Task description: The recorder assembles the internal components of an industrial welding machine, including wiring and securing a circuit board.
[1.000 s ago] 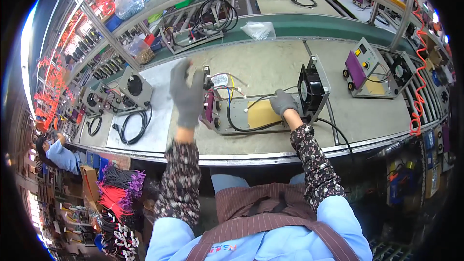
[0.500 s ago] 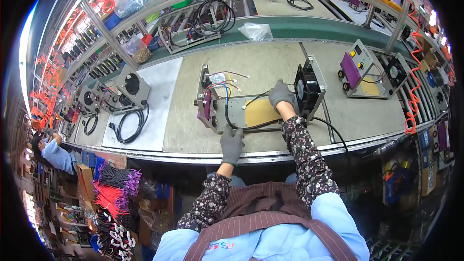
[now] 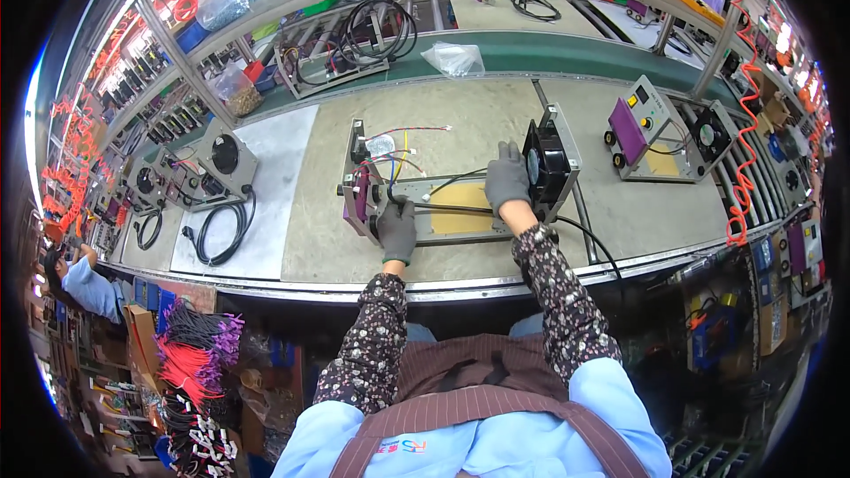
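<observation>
A grey metal chassis (image 3: 432, 235) stands before me, with a black fan (image 3: 551, 168) on its right end and a purple-edged panel (image 3: 359, 190) on its left end. A thick black power cable (image 3: 460, 209) runs across its base and out under the fan side. My left hand (image 3: 397, 228), gray-gloved, closes its fingers on this cable beside the left panel. Thin coloured wires (image 3: 405, 157) with white connectors stick out above it. My gloved right hand (image 3: 508, 181) lies next to the fan with its fingers stretched out; its palm side is hidden.
More fan units (image 3: 226, 164) with coiled cables stand at the left. Another purple-sided unit (image 3: 668, 137) is at the right, beside rollers. A green conveyor (image 3: 522, 57) bears a plastic bag (image 3: 454, 59). An orange coiled hose (image 3: 751, 142) hangs at the right.
My left hand has moved up and left from the front edge to the left panel. The cable now lies further inside the chassis. My right hand's fingers have straightened beside the fan.
</observation>
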`<state>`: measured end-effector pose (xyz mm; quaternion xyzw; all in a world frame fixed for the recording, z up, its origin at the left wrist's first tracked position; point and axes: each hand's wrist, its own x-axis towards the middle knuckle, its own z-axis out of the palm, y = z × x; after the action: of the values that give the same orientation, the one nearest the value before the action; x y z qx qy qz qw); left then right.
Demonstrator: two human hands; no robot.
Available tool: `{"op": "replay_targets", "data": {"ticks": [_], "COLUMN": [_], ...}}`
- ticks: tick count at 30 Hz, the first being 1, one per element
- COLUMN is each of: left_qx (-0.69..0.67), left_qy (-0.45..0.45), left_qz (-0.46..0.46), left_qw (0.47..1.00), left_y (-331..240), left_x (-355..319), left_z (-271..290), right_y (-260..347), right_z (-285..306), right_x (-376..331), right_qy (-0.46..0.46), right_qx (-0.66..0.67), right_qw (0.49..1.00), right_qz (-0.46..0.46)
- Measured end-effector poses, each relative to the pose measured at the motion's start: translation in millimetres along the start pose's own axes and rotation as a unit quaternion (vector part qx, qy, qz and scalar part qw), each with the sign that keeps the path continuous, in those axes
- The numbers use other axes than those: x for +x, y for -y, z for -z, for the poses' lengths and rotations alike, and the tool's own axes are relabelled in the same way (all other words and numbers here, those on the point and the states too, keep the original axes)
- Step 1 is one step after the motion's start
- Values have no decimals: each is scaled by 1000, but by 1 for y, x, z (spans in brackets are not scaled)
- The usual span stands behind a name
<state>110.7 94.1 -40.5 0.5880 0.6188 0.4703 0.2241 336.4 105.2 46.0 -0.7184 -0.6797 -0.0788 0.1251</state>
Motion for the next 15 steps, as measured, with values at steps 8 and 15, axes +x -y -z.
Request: {"op": "replay_targets", "data": {"ticks": [8,15], "left_qx": [-70,-270], "left_qy": [-17,-102], "left_qz": [48,104], "left_qw": [996,952], "left_y": [4,-6], "left_x": [4,0], "left_z": [-4,-10], "right_y": [8,6], "right_z": [-16,17], "right_x": [45,13], "right_qy": [172,5], "right_qx": [-62,37], "right_qw": [982,999], "right_qz": [-55,-9]}}
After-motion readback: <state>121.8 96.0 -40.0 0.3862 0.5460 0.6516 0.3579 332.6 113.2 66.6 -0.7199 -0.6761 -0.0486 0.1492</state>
